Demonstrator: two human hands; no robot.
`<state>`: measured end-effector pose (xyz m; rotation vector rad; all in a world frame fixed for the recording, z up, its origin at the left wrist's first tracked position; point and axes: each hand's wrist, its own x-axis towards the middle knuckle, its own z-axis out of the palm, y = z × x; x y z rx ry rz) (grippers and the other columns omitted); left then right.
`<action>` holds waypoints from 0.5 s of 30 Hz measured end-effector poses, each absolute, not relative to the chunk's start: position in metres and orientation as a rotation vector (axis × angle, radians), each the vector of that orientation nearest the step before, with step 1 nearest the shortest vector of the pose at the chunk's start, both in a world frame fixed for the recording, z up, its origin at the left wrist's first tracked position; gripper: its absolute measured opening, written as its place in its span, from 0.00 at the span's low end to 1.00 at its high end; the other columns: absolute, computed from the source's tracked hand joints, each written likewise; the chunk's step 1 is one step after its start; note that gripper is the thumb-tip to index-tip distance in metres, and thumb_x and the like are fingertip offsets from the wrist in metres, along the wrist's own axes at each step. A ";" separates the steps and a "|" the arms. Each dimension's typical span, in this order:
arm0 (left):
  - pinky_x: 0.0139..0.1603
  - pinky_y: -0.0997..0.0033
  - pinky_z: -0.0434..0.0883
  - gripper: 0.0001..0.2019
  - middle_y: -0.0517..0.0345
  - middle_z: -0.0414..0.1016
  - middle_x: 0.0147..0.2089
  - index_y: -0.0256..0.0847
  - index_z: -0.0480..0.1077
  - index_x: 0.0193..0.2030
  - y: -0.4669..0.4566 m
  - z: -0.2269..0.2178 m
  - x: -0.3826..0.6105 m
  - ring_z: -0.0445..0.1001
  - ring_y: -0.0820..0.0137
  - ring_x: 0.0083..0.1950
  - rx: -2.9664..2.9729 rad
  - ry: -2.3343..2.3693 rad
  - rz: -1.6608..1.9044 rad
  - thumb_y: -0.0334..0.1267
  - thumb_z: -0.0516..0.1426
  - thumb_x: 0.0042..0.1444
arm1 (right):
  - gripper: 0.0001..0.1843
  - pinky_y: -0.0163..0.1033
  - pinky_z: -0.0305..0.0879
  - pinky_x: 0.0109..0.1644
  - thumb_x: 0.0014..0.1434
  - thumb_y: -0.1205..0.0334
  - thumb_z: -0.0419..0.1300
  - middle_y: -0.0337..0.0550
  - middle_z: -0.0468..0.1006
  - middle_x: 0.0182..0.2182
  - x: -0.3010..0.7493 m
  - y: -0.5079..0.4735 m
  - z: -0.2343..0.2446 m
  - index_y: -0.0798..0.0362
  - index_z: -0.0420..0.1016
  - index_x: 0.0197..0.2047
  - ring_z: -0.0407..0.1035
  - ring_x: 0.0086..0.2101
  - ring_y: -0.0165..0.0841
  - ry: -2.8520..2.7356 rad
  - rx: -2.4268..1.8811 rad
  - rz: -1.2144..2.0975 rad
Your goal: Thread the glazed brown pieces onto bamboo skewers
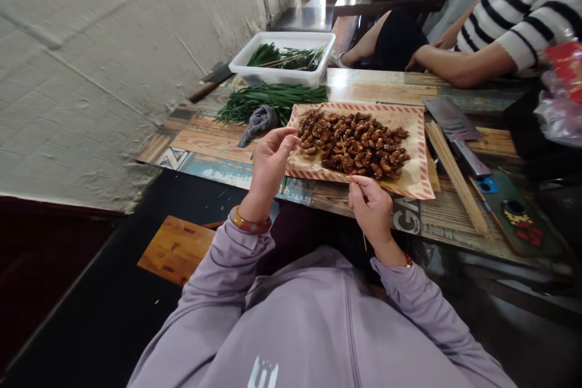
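Just beyond the left hand (pixel 269 160), whose fingers (pixel 291 140) are drawn together at the near-left edge of the paper tray (pixel 416 177), lies the pile of glossy brown pieces (pixel 354 142), spreading rightward. I cannot tell whether those fingers hold a piece. The right hand (pixel 371 206) pinches a thin skewer (pixel 364 241), its long axis pointing from the body towards the pile. The left hand is nearer.

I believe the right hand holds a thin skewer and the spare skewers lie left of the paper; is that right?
Not quite: in the head view the spare skewers lie right of the paper; the right hand does hold a thin skewer.
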<state>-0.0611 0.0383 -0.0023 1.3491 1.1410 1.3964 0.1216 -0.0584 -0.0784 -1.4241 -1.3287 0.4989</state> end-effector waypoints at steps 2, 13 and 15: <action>0.38 0.71 0.66 0.10 0.55 0.77 0.35 0.40 0.76 0.39 0.048 -0.003 -0.070 0.72 0.71 0.34 1.590 1.231 1.311 0.42 0.60 0.54 | 0.13 0.34 0.68 0.32 0.63 0.58 0.53 0.39 0.76 0.23 0.121 -0.058 -0.079 0.54 0.75 0.44 0.72 0.25 0.30 -1.307 -1.420 0.516; 0.50 0.57 0.64 0.08 0.45 0.74 0.39 0.37 0.77 0.34 0.074 -0.010 -0.051 0.69 0.58 0.46 2.763 1.465 0.447 0.35 0.56 0.55 | 0.12 0.34 0.67 0.31 0.62 0.58 0.54 0.39 0.77 0.23 0.121 -0.057 -0.077 0.54 0.76 0.41 0.72 0.24 0.30 -1.323 -1.418 0.479; 0.51 0.55 0.63 0.08 0.43 0.73 0.39 0.36 0.77 0.34 0.073 -0.009 -0.047 0.69 0.56 0.47 2.825 1.485 0.351 0.34 0.55 0.54 | 0.12 0.34 0.67 0.31 0.62 0.58 0.54 0.39 0.77 0.23 0.120 -0.057 -0.075 0.53 0.76 0.41 0.72 0.24 0.30 -1.332 -1.414 0.473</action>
